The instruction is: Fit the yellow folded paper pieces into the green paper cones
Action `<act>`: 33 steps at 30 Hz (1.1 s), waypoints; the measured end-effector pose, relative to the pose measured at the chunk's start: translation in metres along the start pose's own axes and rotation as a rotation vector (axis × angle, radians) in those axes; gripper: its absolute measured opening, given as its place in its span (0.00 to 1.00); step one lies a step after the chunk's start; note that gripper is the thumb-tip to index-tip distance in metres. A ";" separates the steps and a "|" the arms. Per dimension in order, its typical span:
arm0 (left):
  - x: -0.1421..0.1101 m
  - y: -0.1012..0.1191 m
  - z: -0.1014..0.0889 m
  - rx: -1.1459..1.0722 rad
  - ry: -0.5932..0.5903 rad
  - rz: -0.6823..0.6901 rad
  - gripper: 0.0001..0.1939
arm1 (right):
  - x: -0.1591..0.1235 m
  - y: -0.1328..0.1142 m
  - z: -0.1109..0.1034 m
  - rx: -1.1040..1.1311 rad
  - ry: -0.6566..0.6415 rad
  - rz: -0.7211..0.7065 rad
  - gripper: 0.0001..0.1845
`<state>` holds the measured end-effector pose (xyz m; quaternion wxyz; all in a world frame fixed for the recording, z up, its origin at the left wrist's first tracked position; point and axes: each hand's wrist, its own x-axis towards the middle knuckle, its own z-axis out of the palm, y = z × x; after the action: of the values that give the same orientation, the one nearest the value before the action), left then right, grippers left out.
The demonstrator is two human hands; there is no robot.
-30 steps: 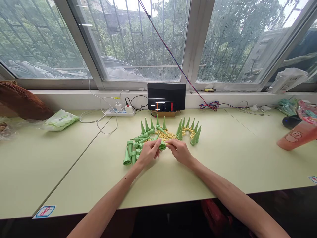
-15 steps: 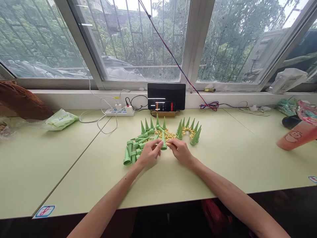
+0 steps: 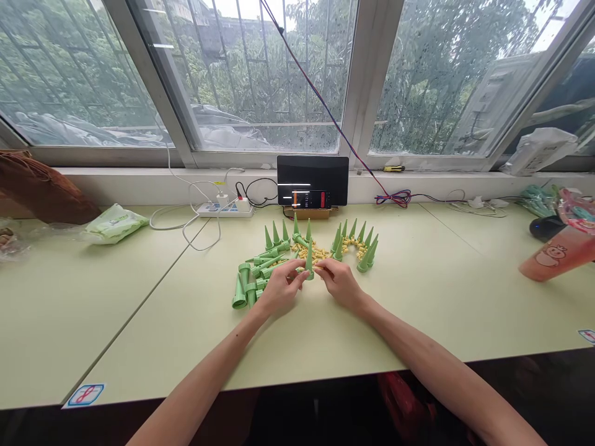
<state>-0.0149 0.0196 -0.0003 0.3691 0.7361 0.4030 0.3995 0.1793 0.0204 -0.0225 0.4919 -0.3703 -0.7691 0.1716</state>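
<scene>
My left hand (image 3: 284, 286) is closed round the base of a green plastic watering spike (image 3: 309, 259), held upright with its point up. Right beside it, my right hand (image 3: 341, 284) pinches a small yellow piece (image 3: 318, 267) against the spike's side, though the fingertips cover most of it. Left of my hands lie several more green spikes (image 3: 239, 291) in a heap, some on their sides. Behind the held spike spreads a pile of yellow pieces (image 3: 320, 253). More green spikes (image 3: 367, 255) stand upright in a curved row on the right, round other yellow pieces (image 3: 356, 245).
At the back, a phone (image 3: 311, 199) leans on a dark tablet (image 3: 334, 173). A power strip (image 3: 227, 209) with looping white cables sits left of them. A pink cup (image 3: 553, 251) tilts at the right, and a green packet (image 3: 118, 224) lies at the left.
The held green spike has shifted slightly right and down, standing straighter, with my left fingers nearer its base. My right hand stays almost in place beside it.
</scene>
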 end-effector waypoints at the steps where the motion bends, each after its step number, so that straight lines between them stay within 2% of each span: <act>1: 0.000 0.000 0.000 0.000 0.001 0.008 0.16 | 0.000 0.000 0.000 0.001 -0.004 0.000 0.09; 8: 0.000 -0.002 -0.001 0.010 -0.007 0.046 0.15 | 0.000 -0.002 -0.002 -0.019 -0.034 -0.003 0.10; 21: 0.001 -0.009 -0.001 0.147 0.072 0.111 0.13 | 0.001 -0.005 0.000 0.004 -0.067 0.061 0.15; 28: 0.001 -0.001 0.001 0.198 0.099 0.107 0.14 | 0.001 -0.009 0.003 0.023 0.001 0.150 0.16; 31: 0.002 0.006 0.000 0.186 0.159 0.074 0.16 | 0.001 -0.011 0.002 0.047 0.044 0.188 0.16; 33: 0.002 0.009 -0.001 0.167 0.211 0.028 0.13 | 0.002 -0.011 0.002 0.058 0.071 0.200 0.17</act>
<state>-0.0127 0.0179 0.0085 0.2562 0.7237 0.4612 0.4448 0.1728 0.0147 -0.0151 0.5098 -0.4367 -0.7050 0.2287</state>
